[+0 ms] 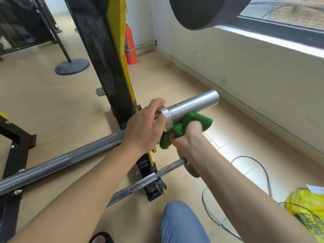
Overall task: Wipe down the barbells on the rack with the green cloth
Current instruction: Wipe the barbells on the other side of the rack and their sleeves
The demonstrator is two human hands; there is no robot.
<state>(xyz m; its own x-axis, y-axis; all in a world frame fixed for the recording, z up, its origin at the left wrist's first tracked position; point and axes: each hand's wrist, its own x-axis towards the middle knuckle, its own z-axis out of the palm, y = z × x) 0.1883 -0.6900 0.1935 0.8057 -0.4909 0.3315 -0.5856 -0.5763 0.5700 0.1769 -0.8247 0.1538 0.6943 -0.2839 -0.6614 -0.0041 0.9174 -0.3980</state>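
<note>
Left hand [145,127] grips the barbell [70,158] at centre frame; right hand [187,135] clutches the green cloth [182,127]; best wrap the sleeve fully.

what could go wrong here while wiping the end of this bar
The left hand grips the barbell right at its collar, so fingers may get pinched if the bar rolls on the rack. The right hand bunches the green cloth under the sleeve, so the top may stay unwiped. Loose cable on the floor could trip.
</note>
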